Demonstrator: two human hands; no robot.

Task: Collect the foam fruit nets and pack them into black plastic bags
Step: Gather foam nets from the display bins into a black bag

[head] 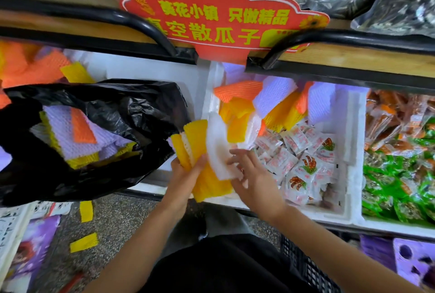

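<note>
While in left hand [183, 175], ribbed yellow nets [207, 184].

Black bag [106, 102] cut by left edge, its foam nets [77, 137] half hidden, right hand [254, 175] motion-blurred

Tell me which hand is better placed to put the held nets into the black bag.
Left. The left hand grips the bunch of yellow nets and is beside the open mouth of the black bag. The right hand only touches the white net, farther from the bag.
</note>
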